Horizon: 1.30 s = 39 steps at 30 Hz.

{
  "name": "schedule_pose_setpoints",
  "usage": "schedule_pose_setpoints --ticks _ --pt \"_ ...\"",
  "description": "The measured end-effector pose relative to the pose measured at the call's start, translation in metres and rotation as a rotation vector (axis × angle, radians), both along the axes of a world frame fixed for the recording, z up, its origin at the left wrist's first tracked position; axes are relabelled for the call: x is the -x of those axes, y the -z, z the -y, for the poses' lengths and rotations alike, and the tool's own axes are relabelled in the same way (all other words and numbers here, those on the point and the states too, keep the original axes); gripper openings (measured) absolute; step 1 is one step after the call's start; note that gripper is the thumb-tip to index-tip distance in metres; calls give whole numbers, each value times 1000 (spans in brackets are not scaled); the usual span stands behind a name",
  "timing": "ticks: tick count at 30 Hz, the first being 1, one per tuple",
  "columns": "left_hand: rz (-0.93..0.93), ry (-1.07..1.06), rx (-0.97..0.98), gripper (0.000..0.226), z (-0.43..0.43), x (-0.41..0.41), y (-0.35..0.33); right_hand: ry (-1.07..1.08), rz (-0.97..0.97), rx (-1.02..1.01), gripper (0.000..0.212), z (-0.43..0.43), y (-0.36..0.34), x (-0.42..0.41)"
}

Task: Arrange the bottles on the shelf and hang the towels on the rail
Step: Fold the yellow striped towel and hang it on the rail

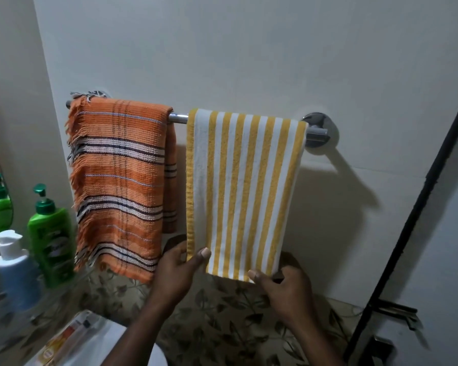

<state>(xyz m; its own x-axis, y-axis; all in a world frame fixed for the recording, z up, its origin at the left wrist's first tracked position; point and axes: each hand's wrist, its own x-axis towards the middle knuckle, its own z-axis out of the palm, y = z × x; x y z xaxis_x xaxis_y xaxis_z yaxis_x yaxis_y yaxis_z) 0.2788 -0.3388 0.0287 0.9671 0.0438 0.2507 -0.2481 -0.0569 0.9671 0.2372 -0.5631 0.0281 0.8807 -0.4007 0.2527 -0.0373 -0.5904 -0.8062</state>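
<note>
Squaring the striped towel on the rail

Both hands [179,262] [280,282] pinch the yellow towel's [243,186] bottom corners; likely soft, light, best held there on the rail [178,118].

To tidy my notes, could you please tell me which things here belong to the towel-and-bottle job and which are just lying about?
Job: orange towel, yellow-striped towel, rail, green pump bottle, blue bottle; left hand and right hand pinch the yellow-striped towel's lower corners.
Lying about: black pipe, printed packet.
</note>
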Motion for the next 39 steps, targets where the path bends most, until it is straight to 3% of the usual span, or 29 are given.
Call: schedule_pose_setpoints --ticks 5,17,21,28,31,35,39 --pt "-6 33 17 20 -5 -3 3 42 83 156 62 1 3 7" --pt "-129 91 59 15 -7 -6 12 -126 -39 1 71 9 18 -1" --pt "-116 85 84 15 -3 -7 16 -60 -8 26 61 12 19 1" --pt "-89 80 130 23 -4 -13 28 6 -6 -143 87 9 33 0" --pt "-75 69 126 22 -5 -16 34 23 5 -230 118 7 37 0" --pt "-37 83 140 34 -4 -18 38 66 5 -232 103 5 34 0" --pt "-24 80 156 33 -4 -19 40 64 25 -203 114 5 40 1"
